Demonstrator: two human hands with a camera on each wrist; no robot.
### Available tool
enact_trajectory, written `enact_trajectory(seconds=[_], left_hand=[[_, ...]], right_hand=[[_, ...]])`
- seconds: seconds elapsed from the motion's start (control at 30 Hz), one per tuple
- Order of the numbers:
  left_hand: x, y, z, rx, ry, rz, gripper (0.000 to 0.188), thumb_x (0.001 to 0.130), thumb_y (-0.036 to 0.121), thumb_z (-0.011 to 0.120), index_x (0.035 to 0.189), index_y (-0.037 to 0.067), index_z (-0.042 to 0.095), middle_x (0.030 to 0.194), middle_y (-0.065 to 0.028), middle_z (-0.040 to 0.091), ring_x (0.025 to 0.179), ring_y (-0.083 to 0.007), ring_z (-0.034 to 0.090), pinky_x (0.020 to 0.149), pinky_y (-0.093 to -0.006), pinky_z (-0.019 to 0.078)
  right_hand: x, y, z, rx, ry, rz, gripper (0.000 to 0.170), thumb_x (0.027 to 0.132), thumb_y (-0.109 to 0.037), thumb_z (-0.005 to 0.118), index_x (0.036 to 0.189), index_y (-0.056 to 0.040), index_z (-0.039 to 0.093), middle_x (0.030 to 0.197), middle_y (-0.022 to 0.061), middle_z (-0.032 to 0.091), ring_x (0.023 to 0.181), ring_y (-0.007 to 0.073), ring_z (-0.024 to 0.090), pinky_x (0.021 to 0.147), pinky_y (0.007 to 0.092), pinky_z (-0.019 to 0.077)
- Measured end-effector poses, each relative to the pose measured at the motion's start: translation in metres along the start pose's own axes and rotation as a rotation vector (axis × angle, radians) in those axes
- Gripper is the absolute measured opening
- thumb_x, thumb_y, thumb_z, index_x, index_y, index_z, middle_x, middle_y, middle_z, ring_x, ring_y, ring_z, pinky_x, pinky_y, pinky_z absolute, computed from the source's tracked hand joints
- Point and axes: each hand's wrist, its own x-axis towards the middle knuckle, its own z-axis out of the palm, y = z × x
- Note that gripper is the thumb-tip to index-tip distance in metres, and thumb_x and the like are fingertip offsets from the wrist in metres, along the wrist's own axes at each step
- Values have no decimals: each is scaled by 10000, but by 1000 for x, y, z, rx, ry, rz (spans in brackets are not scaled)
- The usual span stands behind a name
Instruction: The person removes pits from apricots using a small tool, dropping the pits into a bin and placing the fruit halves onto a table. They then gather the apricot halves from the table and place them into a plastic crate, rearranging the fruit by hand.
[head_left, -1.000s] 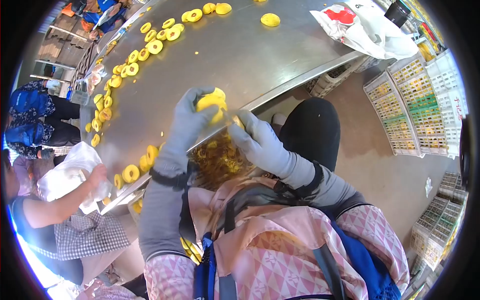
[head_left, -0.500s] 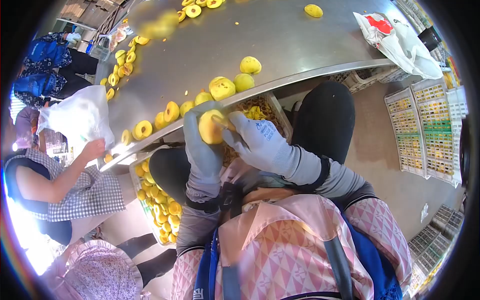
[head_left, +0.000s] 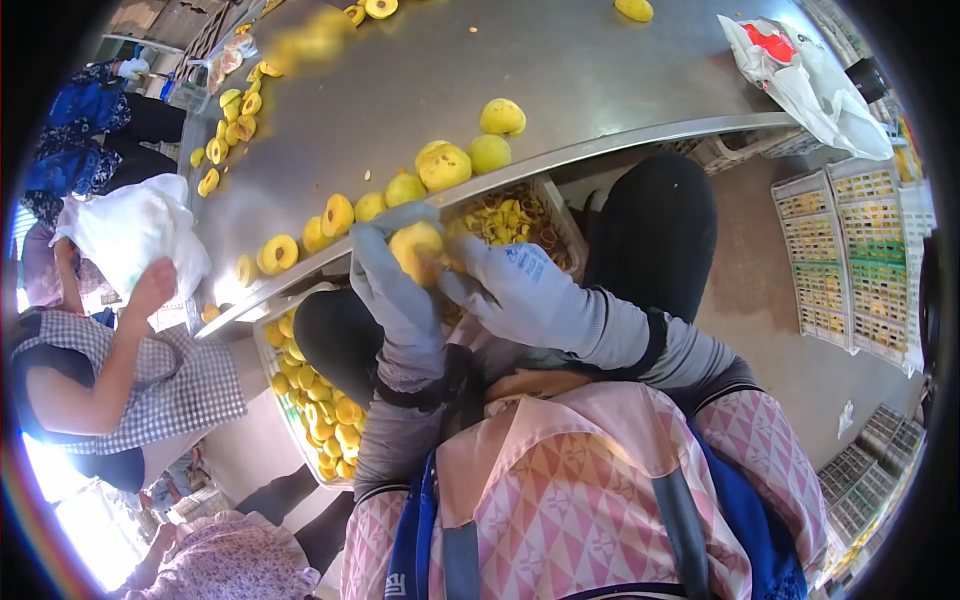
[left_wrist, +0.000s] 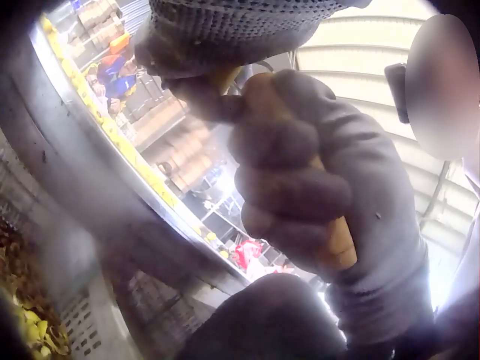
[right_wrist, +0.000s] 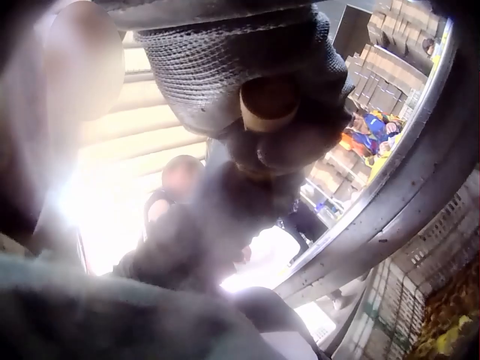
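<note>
A gloved left hand (head_left: pixel 390 305) holds a yellow peach (head_left: pixel 412 250) just below the table edge. Close against it, the gloved right hand (head_left: pixel 520 290) grips a tool whose wooden handle (left_wrist: pixel 341 244) sticks out below the curled fingers in the left wrist view. The same handle's end (right_wrist: pixel 268 116) faces the camera in the right wrist view. The tool's working end is hidden at the fruit. Along the metal table's (head_left: pixel 600 85) near edge lie whole peaches (head_left: pixel 442 167) and cut halves (head_left: pixel 338 215).
Under the table edge stands a crate (head_left: pixel 574 240) of yellow scraps. Another crate (head_left: pixel 350 478) full of peach halves stands by the left knee. A white bag (head_left: pixel 815 95) lies at the table's right. Stacked crates (head_left: pixel 835 255) stand right; a person (head_left: pixel 150 375) handles a plastic bag (head_left: pixel 140 230) left.
Both hands have come down from over the table edge toward the lap with the peach and tool. The camera view has shifted, showing the near row of peaches. The person at left moves the plastic bag.
</note>
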Motion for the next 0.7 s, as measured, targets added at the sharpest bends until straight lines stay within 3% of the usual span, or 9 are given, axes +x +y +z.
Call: enact_trajectory(seconds=[0.13,0.2,0.23,0.3,0.37,0.43,0.47,0.57,0.7], left_hand=[[1,-2,-2,-58,-20,-54,414,1071,255,397,894,-7,663,918,-87,717,837,-170,654,809,-297,516],[4,1,-2,122,-105,-6,409,1082,244,401,878,5,663,913,-86,705,803,-174,665,786,-295,528],[-2,6,-1,376,-116,29,325,1073,210,424,938,45,670,979,-77,689,817,-171,665,791,-312,540],[3,2,-7,338,-123,66,268,1035,145,472,927,28,687,932,-73,703,867,-160,675,813,-321,545],[4,-11,-10,178,-136,21,217,1016,131,538,930,7,693,912,-63,709,900,-143,672,846,-314,539],[4,-26,-10,-16,-93,-108,236,1025,178,578,941,-10,693,910,-57,707,880,-127,659,849,-288,530],[3,-31,-11,-70,-59,-183,266,1035,206,576,943,-14,695,903,-61,706,854,-121,654,830,-272,528],[4,-34,-11,-75,-22,-179,320,1045,245,566,937,-24,701,886,-67,707,823,-119,653,800,-264,532],[4,-30,-9,-152,-36,-234,312,1040,228,569,938,-38,695,865,-63,701,825,-121,652,792,-279,536]], right_hand=[[0,5,0,-31,-21,11,250,968,-257,611,1058,-30,559,747,176,671,661,368,674,588,472,529],[1,11,2,-58,5,-28,242,966,-232,614,1094,-33,565,752,170,676,661,360,678,588,461,535],[-2,13,-4,112,-75,-42,286,971,-222,603,1189,-41,563,765,176,683,683,369,686,618,452,556],[0,21,2,94,-91,-32,269,990,-197,596,1202,-31,593,876,219,687,834,329,724,700,426,585],[1,19,5,479,-210,313,236,1056,-211,517,1154,-13,601,783,39,618,694,173,624,612,351,514],[4,17,-2,441,-286,257,216,1060,-218,510,1131,-39,608,760,-31,551,608,93,491,522,286,416],[7,10,-1,572,-326,341,208,1057,-222,516,1122,-47,609,757,-41,544,600,77,475,512,268,394],[8,5,4,871,-364,565,196,1042,-243,552,1110,-70,610,729,-72,510,559,12,411,472,191,306],[11,1,-1,983,-413,480,193,1032,-240,553,1113,-75,612,862,-33,569,719,47,504,614,221,400]])
